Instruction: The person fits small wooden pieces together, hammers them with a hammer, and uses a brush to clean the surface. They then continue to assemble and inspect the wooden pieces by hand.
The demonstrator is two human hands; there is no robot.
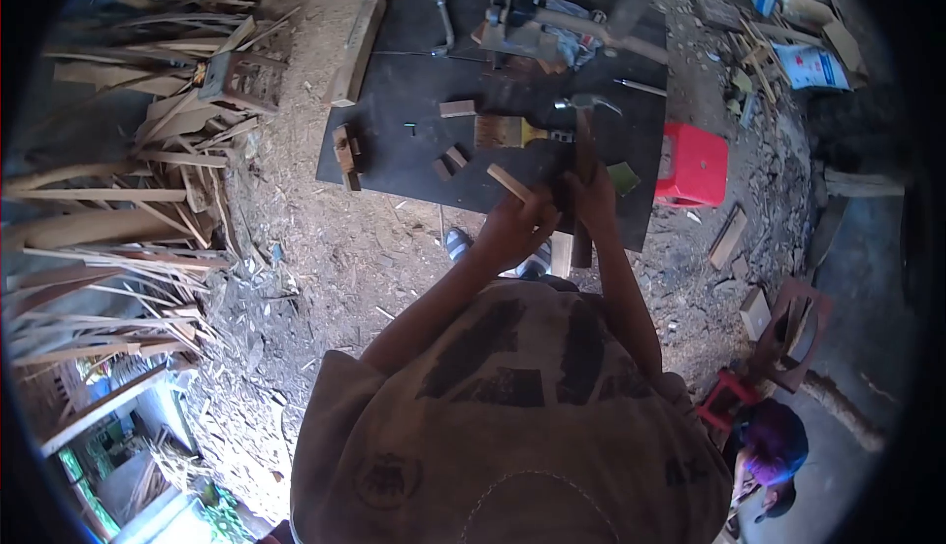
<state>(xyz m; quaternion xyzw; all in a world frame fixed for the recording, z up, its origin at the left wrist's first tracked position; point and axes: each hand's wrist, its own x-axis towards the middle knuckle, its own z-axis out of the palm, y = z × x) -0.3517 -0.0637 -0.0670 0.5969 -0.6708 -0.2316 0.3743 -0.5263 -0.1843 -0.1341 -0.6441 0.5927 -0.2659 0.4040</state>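
My left hand [522, 227] is closed around a short, light strip of wood [509, 183] that sticks out toward the dark table [404, 165]. My right hand [595, 199] grips the wooden handle of a claw hammer [585, 140], its metal head pointing away from me over the tabletop. Just beyond the hands lies a wide paintbrush [503, 132] with a yellow ferrule. Small wood blocks [457, 108] rest to its left, and a green flat piece [623, 178] lies right of the hammer. The fingertips of both hands are partly hidden.
A wooden bar [360, 51], a metal wrench-like tool [443, 22] and a clamp-like metal frame [581, 27] occupy the table's far part. A red stool [698, 165] stands at the right edge. Scrap wood [128, 278] is heaped left. Another person [774, 445] is low on the right.
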